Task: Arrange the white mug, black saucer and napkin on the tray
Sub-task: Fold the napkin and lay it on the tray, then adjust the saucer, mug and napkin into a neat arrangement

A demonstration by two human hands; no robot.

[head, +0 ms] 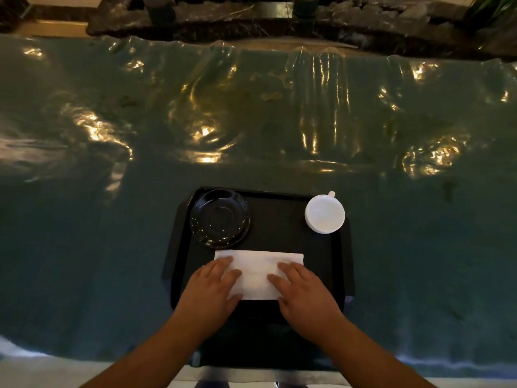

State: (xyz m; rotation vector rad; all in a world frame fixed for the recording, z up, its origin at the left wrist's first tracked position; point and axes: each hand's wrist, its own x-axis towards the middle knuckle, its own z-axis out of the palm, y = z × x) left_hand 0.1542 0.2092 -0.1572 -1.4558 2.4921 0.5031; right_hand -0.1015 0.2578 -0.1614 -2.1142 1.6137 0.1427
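Observation:
A black tray (279,219) lies on the green table near its front edge. The black saucer (220,217) sits in the tray's far left corner. At the far right corner stands the white mug (324,213), upright, its handle pointing away from me. The folded white napkin (258,273) lies flat on the tray's near half. My left hand (211,289) rests palm down on the napkin's left end, fingers spread. My right hand (303,289) presses flat on its right end in the same way. Neither hand grips anything.
The table (251,121) is covered with green cloth under wrinkled clear plastic that reflects lights. Its front edge (84,357) runs just below my forearms. Dark rockwork and plants (279,21) stand beyond the far edge.

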